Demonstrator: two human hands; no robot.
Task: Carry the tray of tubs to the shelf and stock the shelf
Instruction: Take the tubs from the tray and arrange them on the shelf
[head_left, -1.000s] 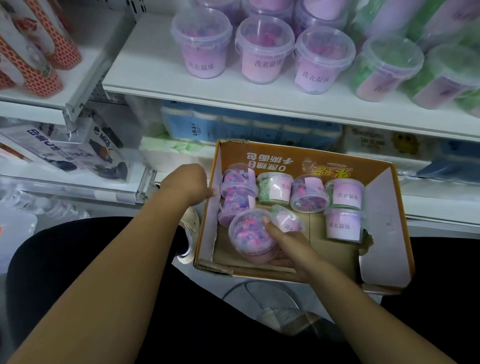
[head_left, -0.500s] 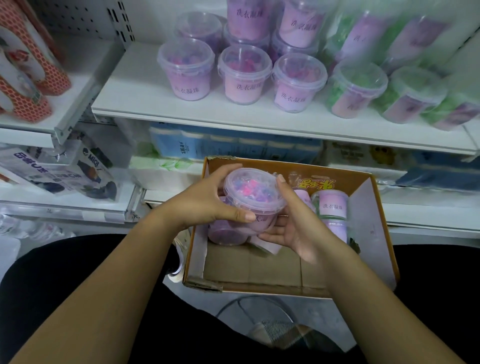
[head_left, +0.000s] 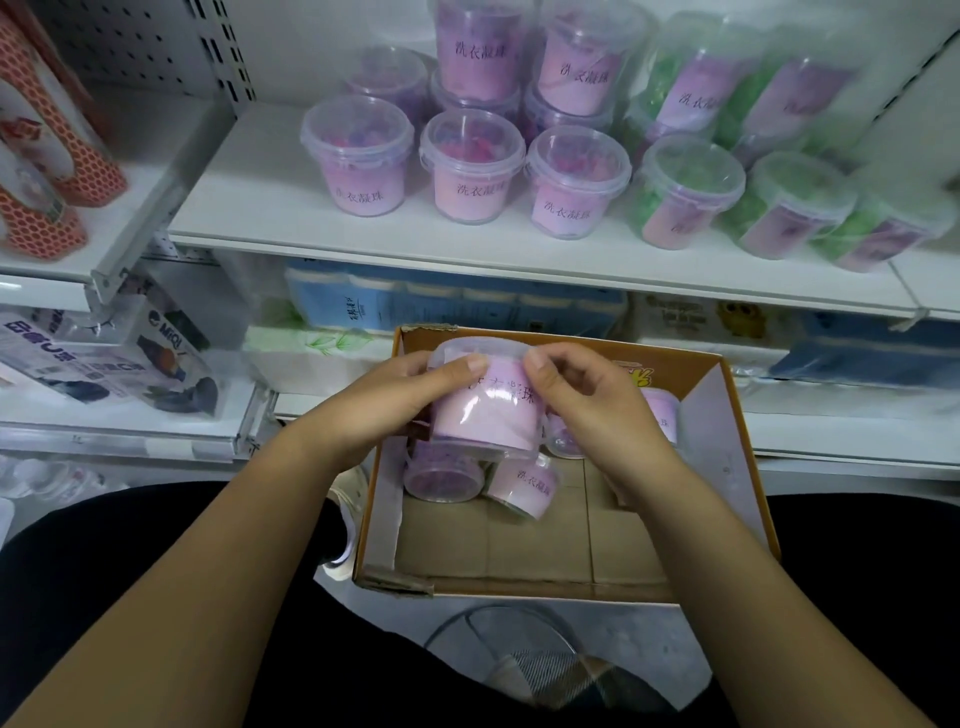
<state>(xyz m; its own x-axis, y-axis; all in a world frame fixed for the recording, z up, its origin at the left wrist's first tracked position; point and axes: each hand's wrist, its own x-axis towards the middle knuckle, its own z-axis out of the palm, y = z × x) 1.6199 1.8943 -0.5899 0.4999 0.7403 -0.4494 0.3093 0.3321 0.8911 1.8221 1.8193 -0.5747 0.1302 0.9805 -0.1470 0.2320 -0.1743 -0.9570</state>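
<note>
I hold a pink tub (head_left: 485, 415) with a clear lid above the cardboard tray (head_left: 722, 457), its label facing me. My left hand (head_left: 395, 400) grips its left side and my right hand (head_left: 576, 387) grips its right side and rim. Several more tubs lie in the tray under it, among them a tipped tub (head_left: 522, 488) and a purple tub (head_left: 441, 475). The white shelf (head_left: 270, 208) above carries rows of pink tubs (head_left: 470, 166) and green tubs (head_left: 683, 195), some stacked.
Orange patterned packs (head_left: 57, 156) stand on the left shelf. Boxed goods (head_left: 104, 353) sit on the lower left shelf, and blue paper packs (head_left: 452, 306) fill the shelf behind the tray. Bare white shelf shows left of the pink tubs.
The right hand lifted a tub out of the tray, the left hand left the tray edge to join it, and the tub was turned so its label faces me.
</note>
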